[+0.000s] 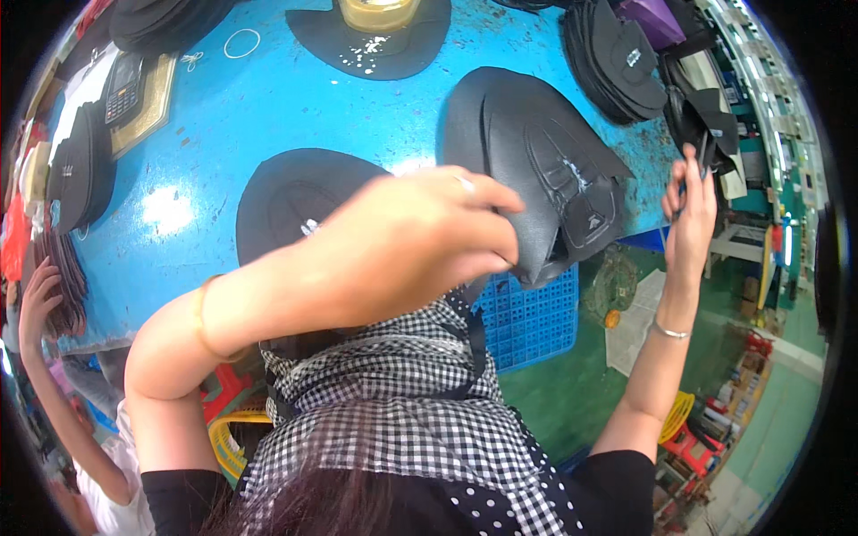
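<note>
My left hand (438, 232) is over the near edge of the table with its fingers curled in. Whatever they hold, if anything, is hidden. Right beside its fingertips lies a large black moulded panel (536, 161) with raised ridges and a small pale mark, its near end overhanging the table edge. A second black panel (295, 192), rounded, is partly covered by my left forearm. Out to the right, my right hand (693, 205) is raised with its fingers closed around a slim dark pointed tool (704, 150), its kind unclear.
Stacks of black panels stand on the blue table (223, 107), one at the far right (617, 62). A pot of yellowish paste (380, 12) sits on a black piece. A calculator (123, 89) lies left. Below is a blue crate (536, 322). Another person's hand (40, 295) is at the left.
</note>
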The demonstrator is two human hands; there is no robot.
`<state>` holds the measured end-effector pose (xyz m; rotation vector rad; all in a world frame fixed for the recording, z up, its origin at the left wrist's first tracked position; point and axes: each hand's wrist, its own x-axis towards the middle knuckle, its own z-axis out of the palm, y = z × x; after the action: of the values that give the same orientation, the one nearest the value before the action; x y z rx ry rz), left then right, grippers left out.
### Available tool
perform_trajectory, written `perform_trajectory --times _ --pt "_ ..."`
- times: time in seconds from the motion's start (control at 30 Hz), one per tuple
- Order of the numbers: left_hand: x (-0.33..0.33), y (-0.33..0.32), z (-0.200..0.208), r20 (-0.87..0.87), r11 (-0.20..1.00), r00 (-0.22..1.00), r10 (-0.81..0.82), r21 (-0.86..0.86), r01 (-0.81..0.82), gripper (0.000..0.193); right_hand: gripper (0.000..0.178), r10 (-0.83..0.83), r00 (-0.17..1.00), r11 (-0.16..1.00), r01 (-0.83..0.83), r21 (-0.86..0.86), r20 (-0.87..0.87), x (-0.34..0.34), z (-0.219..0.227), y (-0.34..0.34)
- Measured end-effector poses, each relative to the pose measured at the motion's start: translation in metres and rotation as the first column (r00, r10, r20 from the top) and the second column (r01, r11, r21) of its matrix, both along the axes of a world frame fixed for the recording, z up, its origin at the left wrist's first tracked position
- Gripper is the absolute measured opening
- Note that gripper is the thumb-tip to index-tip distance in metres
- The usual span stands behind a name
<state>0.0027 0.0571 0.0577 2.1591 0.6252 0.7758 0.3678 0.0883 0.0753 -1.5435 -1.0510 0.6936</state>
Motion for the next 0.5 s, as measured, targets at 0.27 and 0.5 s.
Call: perform_trajectory --times 0.27,0.5 --pt "0.052 0.007 -0.039 -0.435 0.917 0.898 -0.07 0.326 0.229 0.009 0.024 0.235 0.334 0.83 -0.558 -0.009 0.913 -0.105 -0.059 0.038" --pt "0.059 0.019 -0.039 -0.437 0.896 0.896 -0.077 0.364 0.254 0.015 0.019 0.262 0.328 0.879 -0.469 -0.084 0.907 -0.026 -0.064 0.099"
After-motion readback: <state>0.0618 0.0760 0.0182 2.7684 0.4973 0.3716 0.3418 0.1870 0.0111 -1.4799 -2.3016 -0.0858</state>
